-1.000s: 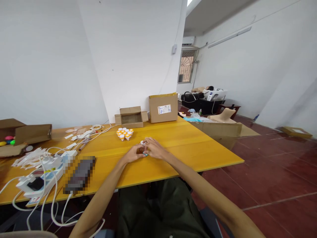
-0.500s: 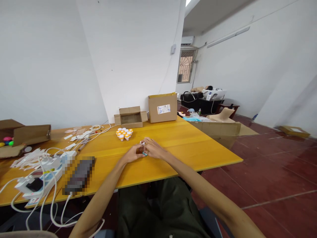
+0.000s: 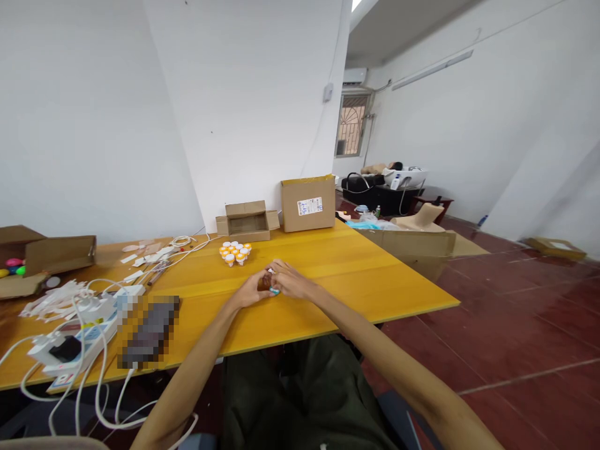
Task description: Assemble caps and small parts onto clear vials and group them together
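My left hand [image 3: 249, 292] and my right hand [image 3: 289, 282] meet over the middle of the yellow table [image 3: 356, 275]. Together they pinch a small dark brown bottle [image 3: 265, 282] with a bit of light blue at its lower end. Both sets of fingers are curled round it, so most of the bottle is hidden. Just beyond my hands stands a cluster of several small orange bottles with white caps [image 3: 235, 251].
Two cardboard boxes, a small open box [image 3: 247, 220] and a taller labelled box [image 3: 308, 203], stand at the table's far edge. White cables and chargers [image 3: 75, 319] and a blurred dark object [image 3: 149, 330] lie at the left. A box with coloured balls [image 3: 28, 256] sits far left.
The white ring-like cap seen above my fingers earlier is now covered by my hands, which have closed tighter round the bottle. The hands stay in the same spot.
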A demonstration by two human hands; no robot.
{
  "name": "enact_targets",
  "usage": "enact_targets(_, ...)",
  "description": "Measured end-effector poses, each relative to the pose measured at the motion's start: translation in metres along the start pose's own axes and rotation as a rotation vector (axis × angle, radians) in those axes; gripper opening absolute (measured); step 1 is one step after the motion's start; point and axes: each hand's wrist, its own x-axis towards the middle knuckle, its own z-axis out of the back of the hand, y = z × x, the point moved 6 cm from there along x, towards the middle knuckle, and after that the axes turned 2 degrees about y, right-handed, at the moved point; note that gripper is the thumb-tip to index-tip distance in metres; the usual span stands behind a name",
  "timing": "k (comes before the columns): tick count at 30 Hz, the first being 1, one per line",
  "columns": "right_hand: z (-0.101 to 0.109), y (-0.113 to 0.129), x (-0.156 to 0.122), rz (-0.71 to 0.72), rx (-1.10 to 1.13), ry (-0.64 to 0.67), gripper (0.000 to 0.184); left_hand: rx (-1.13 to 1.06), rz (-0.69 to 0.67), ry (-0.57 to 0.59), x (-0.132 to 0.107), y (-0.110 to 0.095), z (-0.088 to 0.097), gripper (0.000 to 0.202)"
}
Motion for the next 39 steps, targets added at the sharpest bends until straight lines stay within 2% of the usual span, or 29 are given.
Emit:
enact_targets(9, 0.0020, 0.0009, 0.0006, 0.012, 0.024, 0.000, 0.011, 0.040, -0.008, -0.040, 0.0001, -0.0085, 0.0027, 0.034)
enact_targets(16, 0.0030, 0.0006, -0.0005, -0.045, -0.001, -0.020, 0.006, 0.075, 0.016, -0.045, -0.0007, -0.0075, 0.0037, 0.031)
enact_targets(28, -0.0018, -0.0012, 0.0018, 0.000, -0.014, -0.014, 0.008, -0.039, 0.003, -0.012, -0.0004, -0.0049, 0.0007, 0.037)
enact_targets(36, -0.0025, -0.0016, 0.0011, 0.006, 0.018, -0.006, 0.008, 0.027, -0.002, -0.021, -0.0003, -0.0043, 0.0019, 0.034)
enact_targets(39, 0.0017, -0.0048, -0.0013, -0.004, 0.069, -0.048, 0.007, 0.080, 0.007, -0.027, -0.0009, -0.0063, 0.0029, 0.032)
